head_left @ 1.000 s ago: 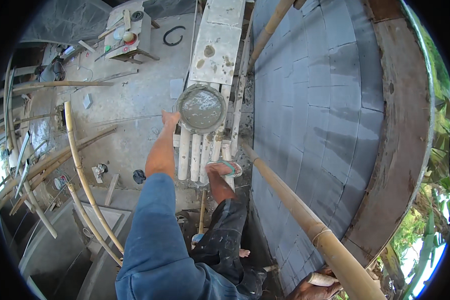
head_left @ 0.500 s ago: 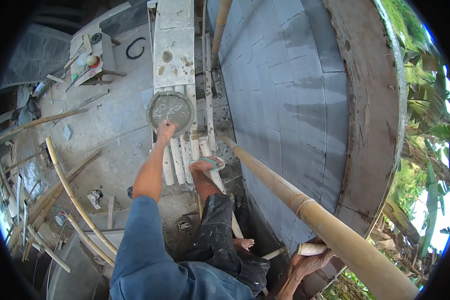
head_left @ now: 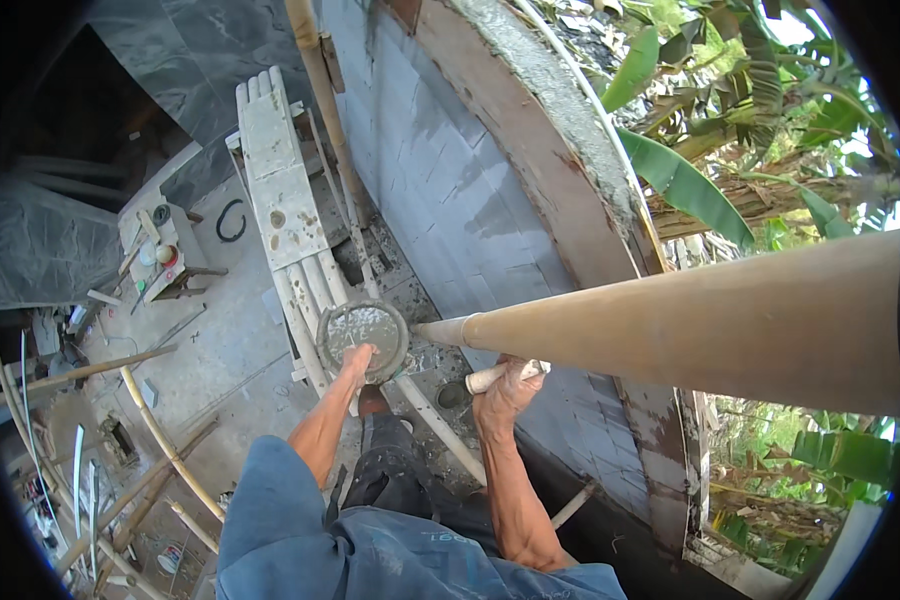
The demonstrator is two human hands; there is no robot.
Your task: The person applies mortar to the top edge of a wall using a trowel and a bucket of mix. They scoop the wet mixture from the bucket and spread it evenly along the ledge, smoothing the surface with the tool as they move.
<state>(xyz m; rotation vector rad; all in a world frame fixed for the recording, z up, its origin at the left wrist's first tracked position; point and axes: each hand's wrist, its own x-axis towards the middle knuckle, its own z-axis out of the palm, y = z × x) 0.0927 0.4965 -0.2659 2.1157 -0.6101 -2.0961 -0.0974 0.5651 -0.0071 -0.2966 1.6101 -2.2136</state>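
My left hand (head_left: 358, 361) is closed at the near edge of a round bucket (head_left: 404, 338) filled with wet grey mortar (head_left: 363, 325). A thin handle in its grip is mostly hidden by the fingers. The bucket is beside the near ends of the bamboo platform; whether it hangs or rests there I cannot tell. My right hand (head_left: 507, 395) wraps round a short pale round stick (head_left: 484, 379), whose two ends stick out past the fingers. Just above that hand slants a thick bamboo pole (head_left: 670, 320). Whether the stick is fastened to it is hidden.
A narrow platform of planks (head_left: 288, 215) on poles runs ahead. Along the right side stands a grey block wall (head_left: 450, 160) with a brown board (head_left: 555, 160) at its top. A cluttered table (head_left: 175, 250) and loose bamboo (head_left: 165, 440) are at left, below me.
The view has swung to the right. The bucket has moved off the platform poles toward the slanting bamboo pole. My right hand, still round the stick, now shows nearer the bucket.
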